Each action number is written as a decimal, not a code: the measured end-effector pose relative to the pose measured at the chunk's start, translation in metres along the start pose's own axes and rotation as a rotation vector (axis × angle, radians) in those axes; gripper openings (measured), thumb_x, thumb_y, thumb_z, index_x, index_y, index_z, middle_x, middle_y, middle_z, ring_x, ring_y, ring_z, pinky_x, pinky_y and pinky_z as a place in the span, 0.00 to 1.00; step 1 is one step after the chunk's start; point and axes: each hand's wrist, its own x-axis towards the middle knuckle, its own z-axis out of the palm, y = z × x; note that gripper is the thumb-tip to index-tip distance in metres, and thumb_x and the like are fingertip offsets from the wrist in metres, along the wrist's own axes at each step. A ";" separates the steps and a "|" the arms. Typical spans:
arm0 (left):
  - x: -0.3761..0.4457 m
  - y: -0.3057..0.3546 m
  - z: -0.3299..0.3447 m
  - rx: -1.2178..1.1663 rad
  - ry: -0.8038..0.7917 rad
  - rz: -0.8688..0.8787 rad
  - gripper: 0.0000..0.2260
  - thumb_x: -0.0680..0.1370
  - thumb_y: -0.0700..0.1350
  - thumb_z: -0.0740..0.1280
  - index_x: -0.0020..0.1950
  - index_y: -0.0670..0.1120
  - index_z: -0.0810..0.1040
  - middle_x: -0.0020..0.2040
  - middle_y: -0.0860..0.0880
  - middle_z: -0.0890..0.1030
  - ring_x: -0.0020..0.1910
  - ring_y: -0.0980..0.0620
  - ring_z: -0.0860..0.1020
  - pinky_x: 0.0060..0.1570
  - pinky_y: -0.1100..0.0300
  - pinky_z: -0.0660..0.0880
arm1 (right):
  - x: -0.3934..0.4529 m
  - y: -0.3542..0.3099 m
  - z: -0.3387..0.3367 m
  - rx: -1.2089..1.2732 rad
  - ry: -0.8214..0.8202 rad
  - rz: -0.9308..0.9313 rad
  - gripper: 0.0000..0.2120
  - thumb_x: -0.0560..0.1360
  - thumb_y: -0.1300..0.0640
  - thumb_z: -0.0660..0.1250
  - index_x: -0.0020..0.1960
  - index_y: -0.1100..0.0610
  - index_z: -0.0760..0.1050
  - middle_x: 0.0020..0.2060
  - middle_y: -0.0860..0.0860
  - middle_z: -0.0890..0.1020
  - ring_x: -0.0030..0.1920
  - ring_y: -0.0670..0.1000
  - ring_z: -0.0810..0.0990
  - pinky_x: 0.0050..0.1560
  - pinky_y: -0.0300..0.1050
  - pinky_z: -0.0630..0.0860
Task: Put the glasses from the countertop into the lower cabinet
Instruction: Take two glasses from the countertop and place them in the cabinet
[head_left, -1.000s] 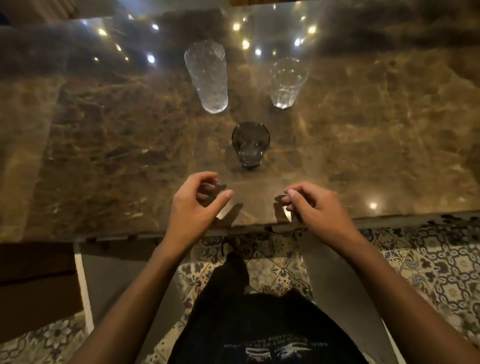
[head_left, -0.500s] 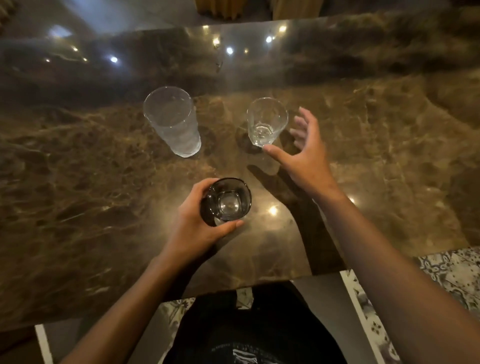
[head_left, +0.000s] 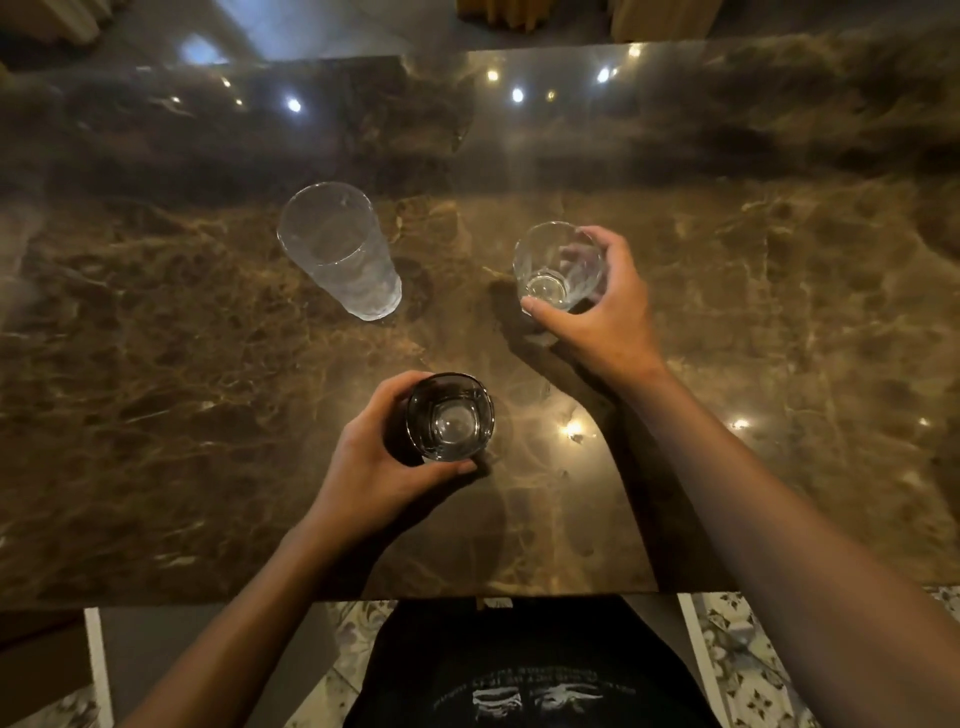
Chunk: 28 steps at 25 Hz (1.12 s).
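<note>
Three glasses stand on the brown marble countertop (head_left: 208, 415). My left hand (head_left: 374, 467) is wrapped around a short dark smoky glass (head_left: 449, 415) near the front edge. My right hand (head_left: 608, 312) grips a clear short glass (head_left: 553, 267) further back, thumb on its near side and fingers behind it. A tall clear textured glass (head_left: 340, 249) stands untouched to the left of it. The lower cabinet is out of sight below the counter.
The counter's front edge (head_left: 467, 597) runs across the bottom of the view, with patterned floor tiles (head_left: 737, 670) and my dark shirt below it. Ceiling lights reflect in the glossy stone.
My left hand closed on the dark glass, and my right hand reached forward and closed around the clear short glass. The view moved closer over the counter.
</note>
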 end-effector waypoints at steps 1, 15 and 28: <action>0.001 0.001 0.005 0.010 -0.016 0.006 0.37 0.63 0.40 0.83 0.69 0.51 0.72 0.62 0.52 0.81 0.63 0.54 0.80 0.62 0.55 0.79 | -0.009 0.004 -0.008 0.000 0.010 -0.005 0.43 0.62 0.39 0.80 0.71 0.47 0.65 0.60 0.41 0.79 0.61 0.40 0.80 0.61 0.45 0.81; 0.015 0.017 0.097 0.086 -0.228 0.181 0.37 0.66 0.51 0.81 0.71 0.52 0.69 0.64 0.60 0.78 0.64 0.60 0.78 0.58 0.72 0.75 | -0.162 0.046 -0.102 -0.008 0.131 0.101 0.42 0.60 0.40 0.80 0.69 0.46 0.66 0.61 0.37 0.76 0.61 0.39 0.78 0.61 0.34 0.76; 0.005 0.021 0.098 0.165 -0.310 0.163 0.41 0.68 0.50 0.81 0.76 0.51 0.65 0.69 0.59 0.75 0.69 0.61 0.75 0.65 0.61 0.76 | -0.173 0.026 -0.110 0.050 0.082 0.081 0.54 0.60 0.41 0.82 0.77 0.47 0.57 0.73 0.43 0.69 0.74 0.40 0.68 0.72 0.32 0.65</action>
